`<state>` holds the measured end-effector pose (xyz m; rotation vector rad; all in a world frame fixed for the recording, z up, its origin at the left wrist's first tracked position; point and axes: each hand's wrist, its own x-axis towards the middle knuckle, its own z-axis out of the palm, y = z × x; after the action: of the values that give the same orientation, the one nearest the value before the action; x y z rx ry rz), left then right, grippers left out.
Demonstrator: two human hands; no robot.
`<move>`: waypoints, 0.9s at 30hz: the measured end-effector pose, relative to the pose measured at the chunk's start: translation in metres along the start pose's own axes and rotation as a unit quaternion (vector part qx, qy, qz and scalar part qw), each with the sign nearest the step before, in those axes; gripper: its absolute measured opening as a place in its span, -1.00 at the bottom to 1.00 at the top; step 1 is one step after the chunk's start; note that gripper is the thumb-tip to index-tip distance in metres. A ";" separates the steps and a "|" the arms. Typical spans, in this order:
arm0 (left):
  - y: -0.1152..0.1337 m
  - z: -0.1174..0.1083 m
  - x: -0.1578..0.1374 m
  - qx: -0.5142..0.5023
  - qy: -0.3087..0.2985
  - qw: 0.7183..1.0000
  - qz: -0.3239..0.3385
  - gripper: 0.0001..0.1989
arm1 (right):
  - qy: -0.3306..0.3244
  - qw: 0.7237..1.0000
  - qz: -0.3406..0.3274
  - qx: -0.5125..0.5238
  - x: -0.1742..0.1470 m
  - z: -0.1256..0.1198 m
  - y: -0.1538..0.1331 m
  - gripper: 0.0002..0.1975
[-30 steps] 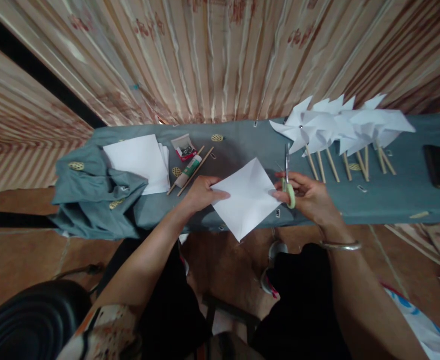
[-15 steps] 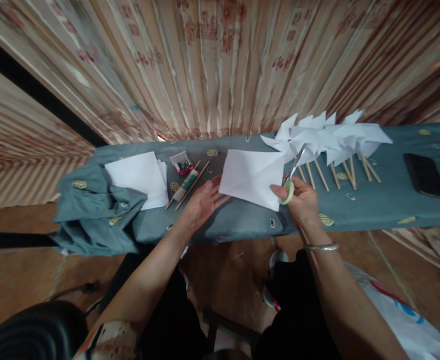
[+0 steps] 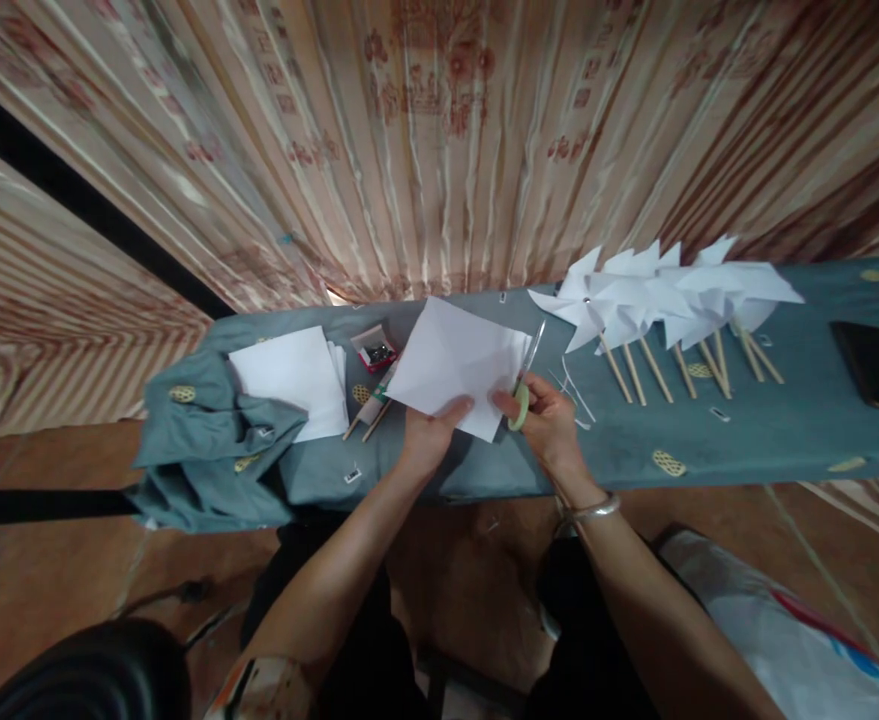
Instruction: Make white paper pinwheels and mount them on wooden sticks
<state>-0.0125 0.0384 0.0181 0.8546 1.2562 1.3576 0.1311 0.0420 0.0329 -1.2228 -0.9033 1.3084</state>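
Note:
My left hand (image 3: 430, 432) grips a white sheet of paper (image 3: 450, 355) at its lower edge, thumb on top and fingers underneath. The sheet is tilted and appears to be more than one layer at its right side. In my right hand (image 3: 548, 420) is a pair of scissors (image 3: 523, 395) with a pale green handle, blades pointing up and away along the sheet's right edge. The right thumb also touches the paper. Thin white paper strips (image 3: 578, 390) lie just right of the scissors. I cannot tell whether the blades are apart.
Left on the cloth-covered table (image 3: 619, 450) sit a paper stack (image 3: 285, 375), a small box of metal pins (image 3: 375, 350), and a glue stick (image 3: 375, 400) by wooden sticks. Several paper pinwheels (image 3: 664, 290) on sticks lie right, then a phone (image 3: 875, 365). A curtain (image 3: 439, 150) hangs behind.
My left hand has gone from open beside the sheet to holding it. The sheet has moved left and turned. My right hand with the scissors has moved left, uncovering the thin strips.

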 end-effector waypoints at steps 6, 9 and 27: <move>0.008 -0.021 0.023 0.016 0.071 0.995 0.076 -0.47 | -0.085 0.995 0.023 -0.048 -0.018 -0.001 -0.003 -0.52; 0.018 -0.027 0.028 -0.007 0.098 0.990 0.104 -0.46 | -0.178 0.979 0.044 -0.091 -0.031 -0.004 -0.003 -0.54; 0.014 -0.024 0.026 0.014 0.074 0.991 0.110 -0.51 | -0.309 0.933 0.116 -0.142 -0.040 -0.004 0.006 -0.53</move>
<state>-0.0440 0.0600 0.0228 0.9480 1.3252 1.6066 0.1291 0.0012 0.0325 -1.1727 -1.4681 1.8552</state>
